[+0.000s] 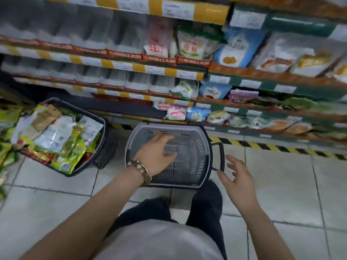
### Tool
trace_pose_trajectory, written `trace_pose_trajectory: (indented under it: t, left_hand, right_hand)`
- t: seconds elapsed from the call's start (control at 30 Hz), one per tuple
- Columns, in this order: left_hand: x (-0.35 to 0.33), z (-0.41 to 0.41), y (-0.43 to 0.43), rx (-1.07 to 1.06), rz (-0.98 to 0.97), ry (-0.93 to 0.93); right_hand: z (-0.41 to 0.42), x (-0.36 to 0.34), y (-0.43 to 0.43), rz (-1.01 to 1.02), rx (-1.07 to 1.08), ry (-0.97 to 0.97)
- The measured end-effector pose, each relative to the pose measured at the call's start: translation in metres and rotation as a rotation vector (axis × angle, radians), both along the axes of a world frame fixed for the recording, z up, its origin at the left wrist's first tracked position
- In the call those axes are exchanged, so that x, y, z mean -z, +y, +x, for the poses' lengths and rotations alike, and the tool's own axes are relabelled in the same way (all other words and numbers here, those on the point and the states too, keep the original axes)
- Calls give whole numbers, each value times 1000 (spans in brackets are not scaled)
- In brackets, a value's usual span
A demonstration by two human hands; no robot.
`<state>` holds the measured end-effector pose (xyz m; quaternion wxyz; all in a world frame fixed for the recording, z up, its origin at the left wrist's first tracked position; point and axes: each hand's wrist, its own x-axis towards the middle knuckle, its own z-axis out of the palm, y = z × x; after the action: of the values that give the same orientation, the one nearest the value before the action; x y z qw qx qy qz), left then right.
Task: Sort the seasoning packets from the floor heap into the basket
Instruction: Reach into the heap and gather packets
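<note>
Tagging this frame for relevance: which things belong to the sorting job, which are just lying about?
Job: grey basket, empty; packets heaped at left; dark basket holding many of them; left hand, open over the grey basket; right hand, open beside its handle.
Lying about: shelf goods; striped floor tape.

Both arms reach forward, left hand and right hand with fingers relaxed, holding nothing.
</note>
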<state>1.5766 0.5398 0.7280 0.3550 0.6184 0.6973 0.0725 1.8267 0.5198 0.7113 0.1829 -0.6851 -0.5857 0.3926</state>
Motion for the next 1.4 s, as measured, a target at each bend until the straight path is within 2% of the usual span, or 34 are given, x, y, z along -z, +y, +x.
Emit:
trace_pose_trajectory:
  t: [0.03,0.1,0.13,0.2,0.37,0.63,0.8,0.93,1.07,1.1,1.27,1.4]
  left_hand:
    - [4,5,1,-23,-8,-3]
    - [13,22,4,-249,-48,-18]
    - [16,28,7,-265,-54,-34]
    - [24,44,5,-443,-80,-54]
    - [58,92,-5,-866,-63,-115]
    - [182,138,-25,-1386,-221,-116]
    - [291,153,-34,-1638,-381,-94]
    - [374,166,-35,-1758,-445,-14]
    - [430,170,-20,-2019,-235,-282]
    - [438,171,-18,-2071,-180,-288]
    - [456,177,-30,-2096,-84,-131]
    - [458,181,-56,-2120,-68,-87]
  right_hand:
    - [3,0,13,-16,-23,-22]
    - [8,12,73,-49,-290,-54]
    - [10,13,89,-52,-295,-68]
    - [6,18,132,-98,-482,-70]
    - [-10,49,195,-139,-875,-136]
    - [-23,168,237,-159,-1196,-274]
    - [-47,271,271,-119,-1264,-396]
    - [-65,341,297,15,-1176,-455]
    - [-67,399,311,-35,-1167,-469]
    - [-66,410,312,-33,-1174,-462]
    - [-77,435,307,90,-1068,-425]
    - [-84,438,288,173,-1113,-504]
